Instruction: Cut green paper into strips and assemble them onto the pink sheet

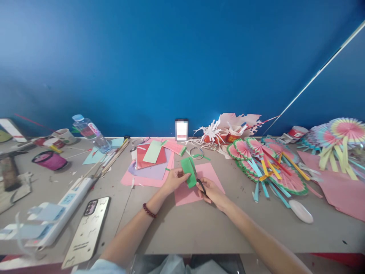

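My left hand (pixel 176 179) pinches a small green piece of paper (pixel 187 171) by its left side, thumb on top. In my right hand (pixel 211 191) is a pair of black-handled scissors (pixel 201 185), fingers in the loops. The blades lie along the right part of the green paper; whether they are parted I cannot tell. Both hands are above a pink sheet of paper (pixel 209 173) on the table. Behind my left hand is a stack with a red packet (pixel 145 161) and a pale green strip (pixel 154 151) on it.
Pleated paper fans (pixel 273 163) with ribbons lie to the right, near a white oval object (pixel 301 211). A phone (pixel 87 230) and a power strip (pixel 67 207) are at the left, with a plastic bottle (pixel 91 131) behind. A lit screen (pixel 181 130) stands against the blue wall.
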A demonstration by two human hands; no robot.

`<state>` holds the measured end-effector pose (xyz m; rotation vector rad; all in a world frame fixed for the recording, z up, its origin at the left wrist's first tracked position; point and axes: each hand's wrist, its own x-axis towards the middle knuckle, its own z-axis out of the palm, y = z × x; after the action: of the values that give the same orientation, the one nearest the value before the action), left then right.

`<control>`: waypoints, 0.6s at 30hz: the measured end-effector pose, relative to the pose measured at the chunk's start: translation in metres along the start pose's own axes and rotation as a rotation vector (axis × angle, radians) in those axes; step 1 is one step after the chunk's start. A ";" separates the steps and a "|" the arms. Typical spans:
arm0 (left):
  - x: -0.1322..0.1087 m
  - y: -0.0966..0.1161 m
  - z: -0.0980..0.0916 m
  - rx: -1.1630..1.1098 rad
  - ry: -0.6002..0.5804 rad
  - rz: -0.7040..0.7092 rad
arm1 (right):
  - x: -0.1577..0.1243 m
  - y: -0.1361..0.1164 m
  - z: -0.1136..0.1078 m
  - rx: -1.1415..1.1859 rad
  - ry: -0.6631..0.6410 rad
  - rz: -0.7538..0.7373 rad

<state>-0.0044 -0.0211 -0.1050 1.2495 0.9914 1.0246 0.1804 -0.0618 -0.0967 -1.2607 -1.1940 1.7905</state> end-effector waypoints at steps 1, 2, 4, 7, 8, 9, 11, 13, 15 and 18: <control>0.000 0.000 0.000 -0.002 -0.003 -0.001 | 0.000 0.000 0.000 0.001 0.006 -0.003; 0.000 0.000 0.000 -0.005 -0.005 -0.002 | 0.000 0.001 0.000 0.001 0.008 -0.004; 0.000 0.000 0.000 -0.009 -0.013 -0.007 | 0.001 0.002 0.000 -0.001 0.006 -0.010; 0.000 -0.001 0.000 -0.002 -0.015 -0.015 | 0.001 0.003 -0.001 -0.009 -0.009 -0.016; 0.000 -0.001 0.000 0.002 -0.013 -0.015 | 0.002 0.004 -0.002 -0.011 -0.012 -0.019; 0.000 0.000 0.001 0.005 -0.012 -0.014 | 0.002 0.004 -0.002 -0.012 -0.015 -0.022; 0.000 0.001 0.001 0.009 -0.011 -0.008 | 0.002 0.004 -0.002 -0.008 -0.019 -0.031; -0.001 0.002 0.002 0.008 -0.008 -0.002 | 0.001 0.002 -0.001 -0.003 -0.019 -0.035; -0.002 0.003 0.003 0.011 -0.002 -0.001 | 0.001 0.001 0.000 -0.002 -0.013 -0.033; -0.002 0.004 0.003 0.020 -0.009 -0.013 | 0.000 0.000 0.000 0.002 -0.013 -0.026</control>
<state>-0.0019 -0.0238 -0.1003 1.2616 1.0040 1.0000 0.1807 -0.0616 -0.0969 -1.2289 -1.2103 1.7827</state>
